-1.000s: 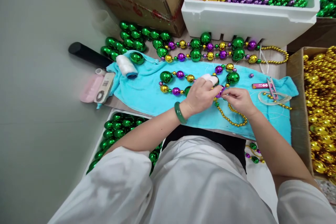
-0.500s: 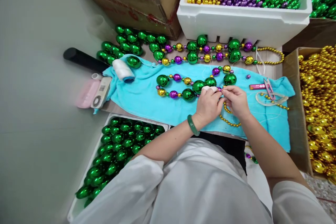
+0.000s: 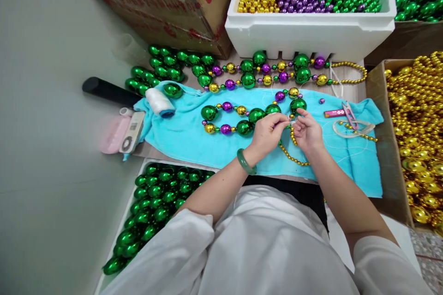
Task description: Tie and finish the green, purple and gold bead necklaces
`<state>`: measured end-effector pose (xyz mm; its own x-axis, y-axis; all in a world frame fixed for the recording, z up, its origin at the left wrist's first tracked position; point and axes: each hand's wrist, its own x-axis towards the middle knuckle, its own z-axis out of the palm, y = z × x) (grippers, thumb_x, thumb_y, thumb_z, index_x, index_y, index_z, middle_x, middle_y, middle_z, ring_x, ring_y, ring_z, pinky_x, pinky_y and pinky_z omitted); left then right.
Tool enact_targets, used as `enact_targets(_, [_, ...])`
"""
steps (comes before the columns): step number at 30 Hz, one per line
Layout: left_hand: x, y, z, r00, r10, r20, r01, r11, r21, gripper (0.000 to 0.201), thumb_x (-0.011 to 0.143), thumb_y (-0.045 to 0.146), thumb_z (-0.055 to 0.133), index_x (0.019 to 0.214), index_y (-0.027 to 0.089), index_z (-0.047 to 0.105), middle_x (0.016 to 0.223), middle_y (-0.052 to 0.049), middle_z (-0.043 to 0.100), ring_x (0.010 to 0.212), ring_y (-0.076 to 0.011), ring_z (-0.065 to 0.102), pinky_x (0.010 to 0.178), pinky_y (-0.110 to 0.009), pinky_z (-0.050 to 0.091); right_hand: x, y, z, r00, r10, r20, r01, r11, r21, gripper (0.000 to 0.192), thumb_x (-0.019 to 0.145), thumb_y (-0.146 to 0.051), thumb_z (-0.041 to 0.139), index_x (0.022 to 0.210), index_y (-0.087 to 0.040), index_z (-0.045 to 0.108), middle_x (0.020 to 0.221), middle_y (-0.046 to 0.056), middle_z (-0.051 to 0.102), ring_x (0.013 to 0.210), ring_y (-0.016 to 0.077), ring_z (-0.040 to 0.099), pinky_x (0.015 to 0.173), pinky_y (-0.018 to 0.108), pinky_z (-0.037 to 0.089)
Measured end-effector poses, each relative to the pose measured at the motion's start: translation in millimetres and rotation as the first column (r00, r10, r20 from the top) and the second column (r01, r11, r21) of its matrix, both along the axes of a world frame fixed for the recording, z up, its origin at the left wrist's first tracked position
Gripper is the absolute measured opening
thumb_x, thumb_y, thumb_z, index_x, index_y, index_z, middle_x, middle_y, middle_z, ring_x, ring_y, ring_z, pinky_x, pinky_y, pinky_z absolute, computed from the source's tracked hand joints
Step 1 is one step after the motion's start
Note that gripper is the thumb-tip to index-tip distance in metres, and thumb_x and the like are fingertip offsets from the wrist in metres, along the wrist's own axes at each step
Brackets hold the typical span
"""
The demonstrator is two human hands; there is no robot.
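A bead string (image 3: 238, 120) of large green, purple and gold beads lies in a loop on a turquoise towel (image 3: 187, 136). My left hand (image 3: 266, 133), with a green bangle on the wrist, pinches the string's end near a purple bead. My right hand (image 3: 306, 129) pinches the thin thread at the same spot, fingertips almost touching the left's. A strand of small gold beads (image 3: 292, 156) trails below and between both hands. A finished bead string (image 3: 270, 71) lies beyond the towel.
A white foam box (image 3: 311, 32) of gold, purple and green beads stands at the back, a cardboard box (image 3: 166, 7) of purple beads to its left. Gold beads fill a box (image 3: 379, 115) at right. A tray (image 3: 138, 179) of green beads, thread spool (image 3: 159, 101) and snips (image 3: 348, 113) lie close.
The camera view drifted, shifting the scene down and left. My hands stayed together at the string's end, with the fingers reworking the thread slightly.
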<state>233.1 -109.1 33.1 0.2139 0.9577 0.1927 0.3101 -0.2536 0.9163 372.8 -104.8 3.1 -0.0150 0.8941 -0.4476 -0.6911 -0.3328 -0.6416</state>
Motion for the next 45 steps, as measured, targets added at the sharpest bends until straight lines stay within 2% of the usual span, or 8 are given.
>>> enact_targets(5, [0,5,6.3,0.951,-0.102,0.293,0.191,0.938,-0.291,0.009,0.086,0.024,0.052,0.079,0.018,0.053,0.075,0.000,0.063,0.060,-0.0094,0.058,0.053,-0.022,0.049,-5,3,-1.7,0.999,-0.036,-0.038,0.035,0.998,-0.043,0.033,0.061,-0.013,0.060,0.091,-0.021,0.048,0.051,-0.010,0.034,0.042,0.0049,0.032,0.034,0.012,0.019])
enact_targets(9, [0,10,6.3,0.956,-0.191,0.222,0.245,0.937,-0.248,0.011,0.086,0.020,0.049,0.076,0.020,0.048,0.061,0.004,0.052,0.059,-0.0101,0.055,0.057,-0.023,0.048,-9,4,0.6,0.999,-0.030,-0.023,0.029,0.999,-0.038,0.036,0.059,-0.013,0.061,0.090,-0.021,0.047,0.050,-0.011,0.034,0.041,0.0049,0.032,0.034,0.013,0.020])
enact_targets(16, [5,9,-4.1,0.989,-0.115,-0.095,0.104,0.988,-0.110,0.018,0.083,0.015,0.048,0.067,0.020,0.045,0.054,0.005,0.047,0.055,-0.0114,0.046,0.057,-0.026,0.038,-7,3,-4.2,0.991,-0.122,0.050,0.126,0.988,-0.090,0.035,0.057,-0.013,0.058,0.087,-0.023,0.044,0.048,-0.013,0.029,0.039,0.0041,0.026,0.035,0.013,0.019])
enact_targets(22, [1,-8,-6.3,0.996,-0.083,0.033,0.087,0.989,-0.123,0.014,0.088,0.020,0.049,0.074,0.020,0.050,0.061,0.004,0.057,0.059,-0.0111,0.056,0.062,-0.026,0.046,5,-6,-1.1,0.997,-0.060,0.038,0.059,0.998,0.030,0.037,0.057,-0.016,0.063,0.086,-0.024,0.043,0.050,-0.012,0.028,0.042,0.0056,0.032,0.037,0.015,0.021])
enact_targets(28, [-4,-55,-39.7,0.977,0.071,0.203,-0.032,0.982,-0.189,0.014,0.090,0.023,0.047,0.078,0.019,0.052,0.074,0.000,0.061,0.073,-0.0112,0.061,0.072,-0.026,0.050,8,-20,-11.7,0.983,0.096,0.154,-0.100,0.995,0.015,0.034,0.057,-0.018,0.063,0.084,-0.023,0.044,0.049,-0.012,0.033,0.041,0.0052,0.034,0.036,0.015,0.020])
enact_targets(33, [-2,-68,-58.8,0.994,0.095,0.056,-0.081,0.972,-0.219,0.015,0.089,0.021,0.045,0.075,0.019,0.048,0.066,0.003,0.055,0.065,-0.0103,0.055,0.067,-0.024,0.046,5,-24,-23.9,0.944,0.166,0.284,-0.155,0.986,-0.059,0.029,0.057,-0.017,0.059,0.081,-0.023,0.044,0.049,-0.013,0.034,0.037,0.0041,0.030,0.035,0.015,0.014])
enact_targets(38, [1,-63,-49.1,0.982,0.037,-0.187,-0.047,0.998,-0.048,0.018,0.090,0.019,0.043,0.073,0.020,0.048,0.066,0.001,0.053,0.066,-0.0126,0.052,0.066,-0.026,0.043,8,-21,-16.2,0.940,0.123,0.317,-0.114,0.992,-0.048,0.026,0.060,-0.017,0.057,0.080,-0.023,0.042,0.051,-0.012,0.034,0.038,0.0039,0.028,0.035,0.016,0.014])
enact_targets(45, [13,-32,-17.0,0.941,0.087,-0.326,-0.088,0.996,0.013,0.015,0.088,0.021,0.052,0.073,0.019,0.055,0.066,0.001,0.060,0.062,-0.0123,0.054,0.062,-0.026,0.040,17,-42,10.0,0.976,0.000,0.217,-0.042,0.981,0.189,0.029,0.068,-0.026,0.066,0.089,-0.025,0.047,0.054,-0.009,0.032,0.053,0.0102,0.044,0.048,0.022,0.039])
